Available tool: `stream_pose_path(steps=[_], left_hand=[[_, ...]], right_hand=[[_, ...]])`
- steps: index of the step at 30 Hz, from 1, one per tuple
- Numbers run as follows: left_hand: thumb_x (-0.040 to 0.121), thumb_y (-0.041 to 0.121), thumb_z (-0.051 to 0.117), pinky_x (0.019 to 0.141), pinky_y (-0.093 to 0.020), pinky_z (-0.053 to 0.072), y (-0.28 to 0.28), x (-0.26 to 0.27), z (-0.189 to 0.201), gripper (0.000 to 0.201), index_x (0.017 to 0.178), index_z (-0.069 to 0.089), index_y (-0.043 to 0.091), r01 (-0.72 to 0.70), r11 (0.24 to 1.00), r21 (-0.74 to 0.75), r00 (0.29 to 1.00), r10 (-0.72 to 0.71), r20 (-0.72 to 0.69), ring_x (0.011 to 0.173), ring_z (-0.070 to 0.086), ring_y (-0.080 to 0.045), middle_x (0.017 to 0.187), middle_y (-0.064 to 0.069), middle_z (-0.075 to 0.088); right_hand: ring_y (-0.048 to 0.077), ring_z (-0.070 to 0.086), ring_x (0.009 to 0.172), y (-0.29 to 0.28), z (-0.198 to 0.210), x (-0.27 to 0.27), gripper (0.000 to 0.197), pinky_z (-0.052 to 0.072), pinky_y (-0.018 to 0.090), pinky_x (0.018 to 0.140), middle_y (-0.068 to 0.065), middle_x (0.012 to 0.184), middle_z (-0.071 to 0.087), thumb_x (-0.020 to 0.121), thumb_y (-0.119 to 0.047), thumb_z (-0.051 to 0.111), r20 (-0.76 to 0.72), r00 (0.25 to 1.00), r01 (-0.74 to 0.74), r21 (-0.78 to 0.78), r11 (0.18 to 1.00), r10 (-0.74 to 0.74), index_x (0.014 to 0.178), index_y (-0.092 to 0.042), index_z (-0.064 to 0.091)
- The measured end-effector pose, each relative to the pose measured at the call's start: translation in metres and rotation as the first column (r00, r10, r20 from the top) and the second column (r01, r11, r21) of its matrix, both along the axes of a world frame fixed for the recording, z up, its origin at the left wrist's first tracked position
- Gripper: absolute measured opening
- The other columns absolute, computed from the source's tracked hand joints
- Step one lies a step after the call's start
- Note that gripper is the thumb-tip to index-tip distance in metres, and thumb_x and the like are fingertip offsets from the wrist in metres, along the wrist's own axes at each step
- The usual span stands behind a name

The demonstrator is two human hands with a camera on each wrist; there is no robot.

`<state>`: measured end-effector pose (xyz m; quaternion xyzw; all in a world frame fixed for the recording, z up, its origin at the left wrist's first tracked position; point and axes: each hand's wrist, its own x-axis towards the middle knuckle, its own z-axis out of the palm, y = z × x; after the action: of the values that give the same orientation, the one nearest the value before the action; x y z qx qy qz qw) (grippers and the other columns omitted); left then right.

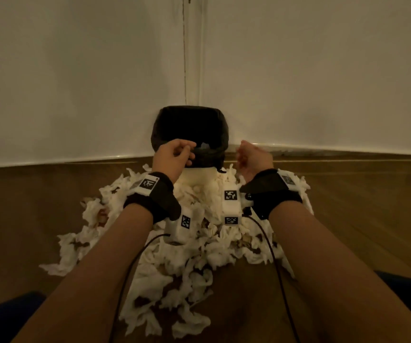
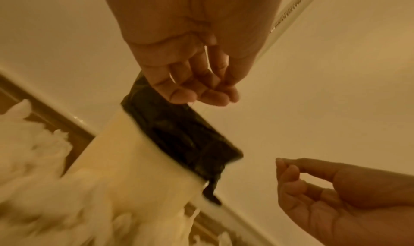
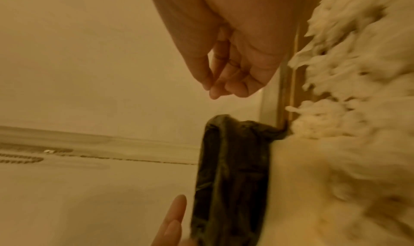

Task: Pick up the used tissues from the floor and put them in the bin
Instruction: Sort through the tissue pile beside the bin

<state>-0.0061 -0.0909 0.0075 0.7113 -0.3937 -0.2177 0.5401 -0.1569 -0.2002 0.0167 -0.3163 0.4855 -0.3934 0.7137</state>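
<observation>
Both hands hovered empty with loosely curled fingers, the left hand [image 1: 173, 154] over the bin [image 1: 190, 134], the right hand [image 1: 254, 157] beside it, while heaped tissues [image 1: 189, 243] on the floor crowded its base, so a hasty grab risked tipping it.

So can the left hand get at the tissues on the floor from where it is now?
Probably yes: the left hand is empty at the bin rim, and the tissue pile lies uncovered directly below it.
</observation>
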Motion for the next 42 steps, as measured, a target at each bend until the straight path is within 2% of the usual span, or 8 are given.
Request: stream_pose_path(steps=[8, 13, 19, 23, 26, 36, 39, 42], left_hand=[[0.098, 0.019, 0.042, 0.049, -0.022, 0.043, 0.065, -0.064, -0.055, 0.022, 0.096, 0.063, 0.019, 0.175, 0.872, 0.457, 0.974, -0.086, -0.209, 0.059, 0.065, -0.012, 0.062, 0.0, 0.066], [0.099, 0.014, 0.04, 0.046, -0.021, 0.042, 0.122, -0.081, -0.083, 0.021, 0.1, 0.062, 0.013, 0.166, 0.802, 0.574, 0.952, 0.021, -0.304, 0.062, 0.062, -0.015, 0.082, -0.004, 0.067], [0.098, 0.012, 0.041, 0.049, -0.021, 0.044, 0.183, -0.077, -0.105, 0.022, 0.099, 0.063, 0.012, 0.014, 0.758, 0.652, 0.963, 0.166, -0.213, 0.064, 0.062, -0.014, 0.079, -0.002, 0.066], [0.096, 0.015, 0.045, 0.053, -0.023, 0.046, 0.206, -0.082, -0.119, 0.021, 0.094, 0.066, 0.015, -0.06, 0.715, 0.697, 0.966, 0.219, -0.141, 0.067, 0.063, -0.013, 0.079, 0.0, 0.066], [0.094, 0.014, 0.048, 0.073, -0.032, 0.054, 0.219, -0.088, -0.13, 0.019, 0.092, 0.066, 0.015, -0.114, 0.707, 0.698, 0.952, 0.278, -0.126, 0.076, 0.065, -0.02, 0.089, -0.006, 0.069], [0.086, 0.023, 0.062, 0.079, -0.036, 0.045, 0.262, -0.11, -0.158, 0.028, 0.11, 0.051, 0.014, -0.357, 0.548, 0.756, 0.906, 0.401, 0.138, 0.105, 0.049, -0.03, 0.127, -0.014, 0.045], [0.079, 0.036, 0.068, 0.086, -0.042, 0.041, 0.269, -0.122, -0.161, 0.05, 0.112, 0.04, 0.011, -0.475, 0.495, 0.728, 0.873, 0.367, 0.32, 0.113, 0.041, -0.035, 0.127, -0.017, 0.034], [0.073, 0.045, 0.069, 0.09, -0.044, 0.04, 0.273, -0.128, -0.163, 0.062, 0.12, 0.038, 0.02, -0.47, 0.494, 0.732, 0.882, 0.293, 0.368, 0.118, 0.036, -0.037, 0.131, -0.015, 0.03]], right_hand=[[0.015, 0.051, 0.052, 0.082, -0.104, -0.043, 0.02, 0.04, 0.026, 0.047, 0.003, 0.066, 0.063, 0.088, -0.028, 0.063, -0.357, 0.908, -0.144, 0.229, 0.963, 0.221, 0.079, -0.011, 0.061], [0.013, 0.061, 0.06, 0.137, -0.135, -0.059, 0.019, 0.053, 0.028, 0.057, 0.003, 0.074, 0.071, 0.093, -0.024, 0.057, -0.552, 0.615, -0.581, 0.166, 0.796, 0.564, 0.085, -0.011, 0.068], [0.024, 0.059, 0.101, 0.185, -0.131, -0.066, 0.026, 0.046, 0.031, 0.079, 0.007, 0.113, 0.061, 0.094, -0.031, 0.052, -0.912, -0.099, -0.994, 0.112, 0.009, 0.399, 0.115, -0.016, 0.059], [0.029, 0.037, 0.122, 0.212, -0.134, -0.068, 0.047, 0.042, 0.041, 0.093, 0.01, 0.137, 0.037, 0.096, -0.035, 0.045, -0.961, -0.271, -0.837, 0.26, -0.481, -0.048, 0.139, -0.018, 0.038], [0.032, 0.024, 0.132, 0.227, -0.141, -0.072, 0.049, 0.039, 0.046, 0.096, 0.011, 0.151, 0.018, 0.098, -0.027, 0.043, -0.918, -0.307, -0.67, 0.396, -0.627, -0.252, 0.144, -0.021, 0.029], [0.032, 0.025, 0.138, 0.239, -0.168, -0.084, 0.044, 0.034, 0.044, 0.104, 0.009, 0.149, 0.025, 0.1, -0.035, 0.037, -0.888, -0.46, -0.757, 0.411, -0.508, -0.032, 0.14, -0.018, 0.035], [0.031, 0.043, 0.129, 0.235, -0.165, -0.08, 0.041, 0.036, 0.037, 0.103, 0.013, 0.138, 0.045, 0.099, -0.032, 0.041, -0.891, -0.425, -0.884, 0.371, -0.285, 0.157, 0.133, -0.01, 0.049], [0.032, 0.055, 0.114, 0.228, -0.161, -0.077, 0.031, 0.042, 0.035, 0.095, 0.017, 0.119, 0.06, 0.097, -0.015, 0.042, -0.875, -0.188, -0.963, 0.254, 0.092, 0.445, 0.117, -0.003, 0.062]])
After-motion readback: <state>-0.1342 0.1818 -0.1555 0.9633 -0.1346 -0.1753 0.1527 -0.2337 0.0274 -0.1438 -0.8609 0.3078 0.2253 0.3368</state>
